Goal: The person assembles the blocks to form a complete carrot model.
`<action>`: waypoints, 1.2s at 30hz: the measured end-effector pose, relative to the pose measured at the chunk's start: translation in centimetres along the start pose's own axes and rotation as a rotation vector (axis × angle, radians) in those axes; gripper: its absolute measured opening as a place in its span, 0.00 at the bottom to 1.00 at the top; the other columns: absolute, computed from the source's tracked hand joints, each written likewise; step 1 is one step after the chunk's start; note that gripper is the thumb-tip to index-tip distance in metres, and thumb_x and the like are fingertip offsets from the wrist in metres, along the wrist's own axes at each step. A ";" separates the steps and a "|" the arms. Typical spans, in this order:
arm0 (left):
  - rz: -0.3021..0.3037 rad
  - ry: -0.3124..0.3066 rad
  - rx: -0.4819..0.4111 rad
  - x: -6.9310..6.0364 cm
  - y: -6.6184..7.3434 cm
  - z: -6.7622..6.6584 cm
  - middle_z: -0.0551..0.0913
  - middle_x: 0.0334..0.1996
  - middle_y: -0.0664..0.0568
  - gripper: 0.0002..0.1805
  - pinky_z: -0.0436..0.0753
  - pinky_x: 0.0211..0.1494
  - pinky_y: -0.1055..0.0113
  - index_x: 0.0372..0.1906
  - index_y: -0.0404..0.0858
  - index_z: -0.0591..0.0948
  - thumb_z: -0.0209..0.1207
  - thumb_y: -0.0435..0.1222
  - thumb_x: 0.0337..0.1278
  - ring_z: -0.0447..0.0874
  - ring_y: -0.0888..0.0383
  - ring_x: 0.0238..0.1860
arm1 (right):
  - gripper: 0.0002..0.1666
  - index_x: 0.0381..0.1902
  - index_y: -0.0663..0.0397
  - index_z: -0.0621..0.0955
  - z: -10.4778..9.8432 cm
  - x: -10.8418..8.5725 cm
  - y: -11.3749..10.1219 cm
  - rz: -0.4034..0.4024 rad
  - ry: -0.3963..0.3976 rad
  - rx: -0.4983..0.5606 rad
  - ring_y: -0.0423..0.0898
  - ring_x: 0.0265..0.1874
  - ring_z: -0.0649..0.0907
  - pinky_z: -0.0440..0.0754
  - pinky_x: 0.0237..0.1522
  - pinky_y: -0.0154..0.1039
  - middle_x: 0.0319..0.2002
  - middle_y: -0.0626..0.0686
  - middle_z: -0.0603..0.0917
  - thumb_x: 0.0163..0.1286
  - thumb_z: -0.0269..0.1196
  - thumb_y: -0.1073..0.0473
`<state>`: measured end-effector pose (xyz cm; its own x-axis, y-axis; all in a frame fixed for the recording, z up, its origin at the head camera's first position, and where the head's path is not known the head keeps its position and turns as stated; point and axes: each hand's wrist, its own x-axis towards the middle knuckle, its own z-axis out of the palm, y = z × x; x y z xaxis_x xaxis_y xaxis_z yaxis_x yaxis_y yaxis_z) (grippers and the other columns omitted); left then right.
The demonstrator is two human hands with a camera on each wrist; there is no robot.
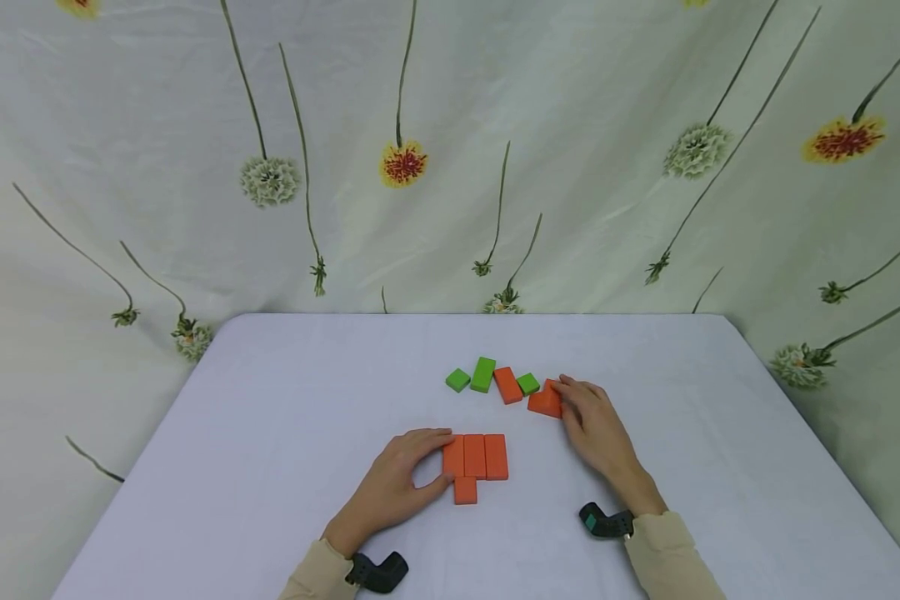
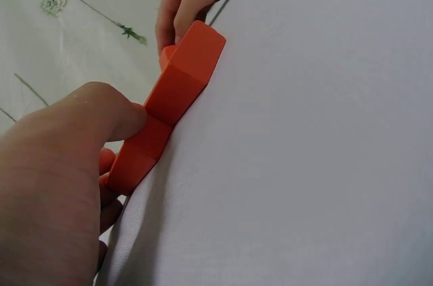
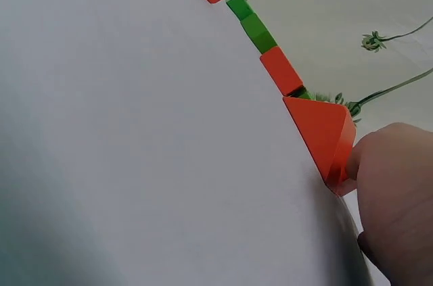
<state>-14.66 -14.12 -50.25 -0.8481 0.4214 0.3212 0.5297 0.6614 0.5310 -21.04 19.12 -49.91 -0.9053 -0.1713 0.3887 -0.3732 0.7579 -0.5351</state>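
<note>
On the table, three orange rectangular blocks [image 1: 475, 457] stand side by side, with a smaller orange block [image 1: 465, 491] against their near edge. My left hand [image 1: 393, 483] holds the leftmost rectangular block, thumb at its near end and index finger at its far end. In the left wrist view, the thumb presses the orange block [image 2: 177, 93], while the other fingers are partly hidden behind. Farther back and to the right, my right hand [image 1: 600, 433] pinches an orange wedge-shaped block [image 1: 544, 405] at its right side. The right wrist view shows its triangular face [image 3: 316, 129]; the fingertips are partly hidden.
Left of the wedge, a loose row holds a small green block [image 1: 528, 384], an orange block [image 1: 507, 386], a long green block [image 1: 483, 375] and another small green block [image 1: 457, 380]. A white cloth covers the table [image 1: 330, 375]; a flower-printed curtain [image 1: 592, 167] hangs behind.
</note>
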 end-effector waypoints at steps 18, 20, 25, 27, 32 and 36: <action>0.008 0.013 0.008 -0.1 -0.3 0.1 0.82 0.65 0.57 0.29 0.78 0.69 0.51 0.66 0.46 0.80 0.71 0.45 0.60 0.77 0.55 0.68 | 0.20 0.57 0.69 0.83 -0.1 0.1 0.0 0.092 0.135 -0.006 0.62 0.48 0.81 0.83 0.47 0.56 0.51 0.68 0.86 0.68 0.68 0.66; 0.006 0.010 0.009 -0.1 -0.2 0.0 0.81 0.65 0.57 0.29 0.78 0.69 0.51 0.66 0.46 0.80 0.71 0.45 0.60 0.77 0.55 0.68 | 0.20 0.57 0.68 0.83 -0.2 0.1 0.0 0.097 0.140 0.000 0.62 0.48 0.82 0.82 0.48 0.57 0.52 0.67 0.86 0.68 0.68 0.65; -0.009 0.001 0.008 -0.1 -0.1 0.0 0.81 0.65 0.57 0.29 0.78 0.69 0.51 0.66 0.47 0.80 0.71 0.45 0.61 0.76 0.55 0.68 | 0.18 0.54 0.63 0.86 -0.5 0.2 -0.2 0.105 0.171 0.045 0.61 0.47 0.84 0.83 0.50 0.58 0.51 0.64 0.87 0.66 0.70 0.64; -0.018 -0.004 0.009 -0.1 0.0 0.0 0.81 0.66 0.58 0.29 0.78 0.69 0.51 0.67 0.48 0.80 0.70 0.45 0.61 0.76 0.56 0.68 | 0.18 0.52 0.61 0.86 -0.6 0.2 -0.2 0.107 0.182 0.073 0.60 0.46 0.85 0.84 0.50 0.58 0.50 0.63 0.87 0.65 0.71 0.64; -0.027 -0.010 0.011 -0.2 0.0 0.0 0.81 0.66 0.58 0.29 0.78 0.69 0.51 0.67 0.49 0.80 0.70 0.46 0.61 0.76 0.56 0.68 | 0.18 0.54 0.55 0.87 -1.0 0.1 -0.6 0.099 0.149 0.145 0.57 0.46 0.86 0.86 0.51 0.56 0.51 0.58 0.87 0.65 0.73 0.62; -0.019 -0.009 0.015 -0.1 -0.1 0.1 0.81 0.66 0.59 0.29 0.78 0.69 0.51 0.67 0.49 0.80 0.70 0.46 0.61 0.76 0.57 0.68 | 0.19 0.54 0.53 0.87 -1.2 0.0 -0.9 0.048 0.096 0.202 0.54 0.47 0.86 0.86 0.53 0.55 0.51 0.55 0.87 0.64 0.74 0.63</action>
<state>-14.60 -14.20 -50.40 -0.8580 0.4140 0.3039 0.5135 0.6786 0.5252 -20.45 19.23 -48.55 -0.9032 -0.0704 0.4234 -0.3719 0.6207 -0.6902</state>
